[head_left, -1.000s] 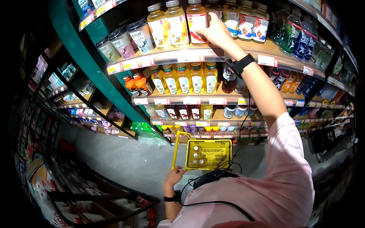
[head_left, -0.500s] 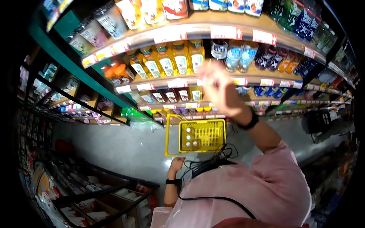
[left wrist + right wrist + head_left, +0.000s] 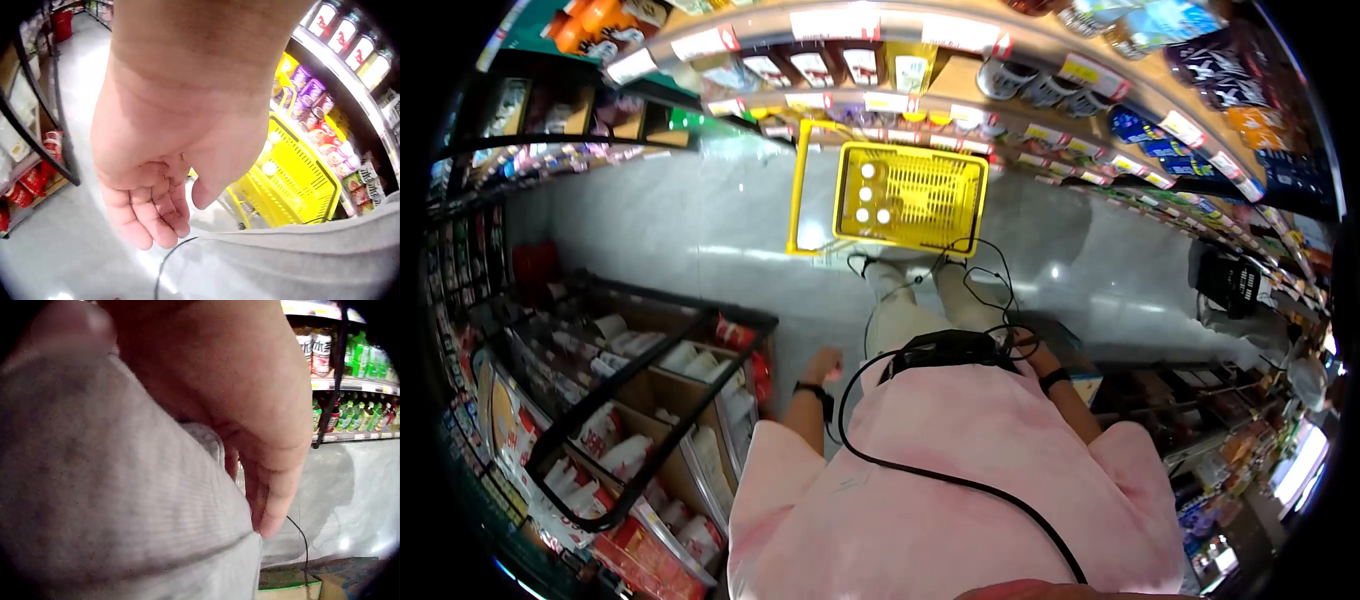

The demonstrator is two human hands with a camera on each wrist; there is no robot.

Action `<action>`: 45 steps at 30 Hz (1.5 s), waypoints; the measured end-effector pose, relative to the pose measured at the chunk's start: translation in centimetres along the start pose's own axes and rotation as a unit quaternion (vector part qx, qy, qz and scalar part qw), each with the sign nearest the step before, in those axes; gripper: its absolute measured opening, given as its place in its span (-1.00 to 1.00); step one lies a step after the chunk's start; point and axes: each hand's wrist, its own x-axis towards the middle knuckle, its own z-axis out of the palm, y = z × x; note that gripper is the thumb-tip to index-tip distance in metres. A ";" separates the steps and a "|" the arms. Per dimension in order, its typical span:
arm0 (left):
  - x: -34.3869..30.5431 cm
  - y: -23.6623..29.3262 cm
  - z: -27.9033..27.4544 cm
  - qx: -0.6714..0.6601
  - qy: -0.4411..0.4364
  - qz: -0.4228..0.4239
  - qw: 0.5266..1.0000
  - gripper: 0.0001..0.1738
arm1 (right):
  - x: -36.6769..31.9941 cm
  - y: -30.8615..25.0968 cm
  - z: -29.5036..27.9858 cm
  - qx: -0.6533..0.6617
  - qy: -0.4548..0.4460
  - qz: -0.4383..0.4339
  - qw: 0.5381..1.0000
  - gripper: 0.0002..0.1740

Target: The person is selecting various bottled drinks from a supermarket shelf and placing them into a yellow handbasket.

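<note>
A yellow shopping basket (image 3: pixel 910 240) with a long handle stands on the floor in front of the person's feet, several white-capped bottles (image 3: pixel 866 194) inside at its left. The left hand (image 3: pixel 828 364) hangs beside the body, holding nothing; the left wrist view shows that hand (image 3: pixel 169 150) with loosely bent fingers, the basket (image 3: pixel 294 181) beyond it. At the right hip is the right hand (image 3: pixel 1025 345), partly behind black cables. In the right wrist view the right hand (image 3: pixel 250 419) lies against grey cloth (image 3: pixel 137 487), fingers pointing down and partly hidden by it.
Drink shelves (image 3: pixel 840 22) curve across the top of the head view. A black-framed rack (image 3: pixel 650 400) with packaged goods stands at the lower left. Grey floor (image 3: pixel 700 220) runs between them. A black bag or crate (image 3: pixel 1230 283) is at the right. A cable (image 3: pixel 960 480) crosses the shirt.
The right hand has come down from the bottles on the upper shelf to the hip, with no bottle seen in it. The head view has tilted down; the left hand hangs farther from the basket handle.
</note>
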 end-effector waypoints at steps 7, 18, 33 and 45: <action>15.1 7.5 -11.3 -0.322 0.173 -0.102 0.925 -0.72 | -6.2 6.8 0.9 -0.026 -0.005 0.124 0.992 -0.68; 35.6 7.0 -19.0 -0.240 0.226 -0.140 0.934 -0.23 | -8.6 5.2 1.1 -0.056 -0.023 0.234 0.970 -0.74; 22.4 15.0 -21.1 0.131 0.440 0.093 0.884 -0.61 | -3.9 8.2 -3.2 -0.025 0.048 0.088 0.995 -0.61; -18.5 41.2 -45.5 0.057 0.255 0.274 0.925 -0.70 | -3.3 -27.8 -21.1 0.067 -0.198 -0.374 0.904 -0.10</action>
